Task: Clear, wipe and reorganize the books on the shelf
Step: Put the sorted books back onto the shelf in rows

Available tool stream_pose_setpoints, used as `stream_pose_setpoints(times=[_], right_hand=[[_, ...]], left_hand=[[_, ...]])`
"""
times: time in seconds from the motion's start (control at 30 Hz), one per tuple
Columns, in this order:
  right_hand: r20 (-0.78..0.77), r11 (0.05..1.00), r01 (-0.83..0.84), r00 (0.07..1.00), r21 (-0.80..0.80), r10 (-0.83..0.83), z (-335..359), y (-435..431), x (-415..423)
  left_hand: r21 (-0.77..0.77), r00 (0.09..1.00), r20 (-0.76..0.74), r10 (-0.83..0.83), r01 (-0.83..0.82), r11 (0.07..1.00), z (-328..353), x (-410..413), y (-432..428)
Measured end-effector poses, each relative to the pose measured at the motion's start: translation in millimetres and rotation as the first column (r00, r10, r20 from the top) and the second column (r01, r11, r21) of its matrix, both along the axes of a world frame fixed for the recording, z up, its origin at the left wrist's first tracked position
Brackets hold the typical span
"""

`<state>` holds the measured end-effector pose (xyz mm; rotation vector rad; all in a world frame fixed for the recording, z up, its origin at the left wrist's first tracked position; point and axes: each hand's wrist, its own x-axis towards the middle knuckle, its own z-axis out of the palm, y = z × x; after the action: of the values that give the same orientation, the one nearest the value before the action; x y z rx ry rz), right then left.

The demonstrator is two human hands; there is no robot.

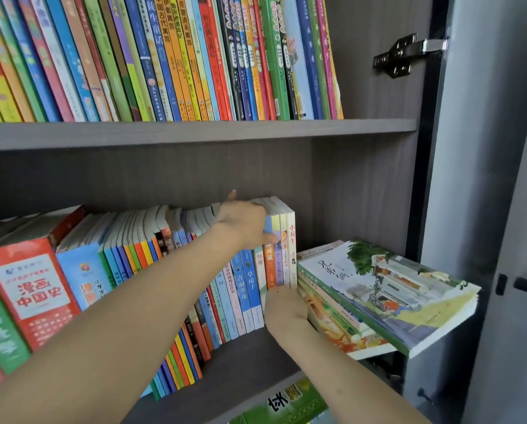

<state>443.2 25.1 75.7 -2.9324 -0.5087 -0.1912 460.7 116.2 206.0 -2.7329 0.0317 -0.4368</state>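
On the lower shelf (250,356), the left hand (243,221) grips the tops of the last standing books (274,264) at the row's right end, likely to pull them out for wiping. The right hand (285,307) touches their bottoms; its fingers are hidden, so I cannot tell its grip. 1 white spine (291,255) reads 小放牛.

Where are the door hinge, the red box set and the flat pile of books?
door hinge (399,55), head view, on its dark mounting plate
red box set (37,286), head view, on its white label
flat pile of books (387,286), head view, on the top cover
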Motion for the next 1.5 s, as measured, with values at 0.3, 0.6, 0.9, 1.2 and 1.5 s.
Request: stream_pose_setpoints(times=[0.3,0.6,0.9,1.2,1.5], right_hand=[[0.562,0.979,-0.185,0.820,0.081,0.109,27,-83,-68],[0.243,0.945,0.051,0.970,-0.324,0.031,20,-144,-43],[0.283,0.937,0.064,0.958,-0.342,0.038,12,-142,-40],[0.351,0.994,-0.067,0.931,-0.091,0.095,8,-161,-57],[0.538,0.937,-0.199,0.843,0.287,0.014,20,-192,-56]], left_hand=[[-0.293,0.997,0.029,-0.068,0.073,0.953,-1,-28,6],[-0.410,0.933,0.360,-0.009,0.167,0.897,21,-128,32],[-0.253,0.946,0.303,0.117,-0.039,0.967,-7,-177,77],[-0.198,0.916,0.366,0.166,-0.098,0.975,-16,-168,66],[-0.766,0.994,0.043,0.097,-0.030,0.642,-62,-157,-37]])
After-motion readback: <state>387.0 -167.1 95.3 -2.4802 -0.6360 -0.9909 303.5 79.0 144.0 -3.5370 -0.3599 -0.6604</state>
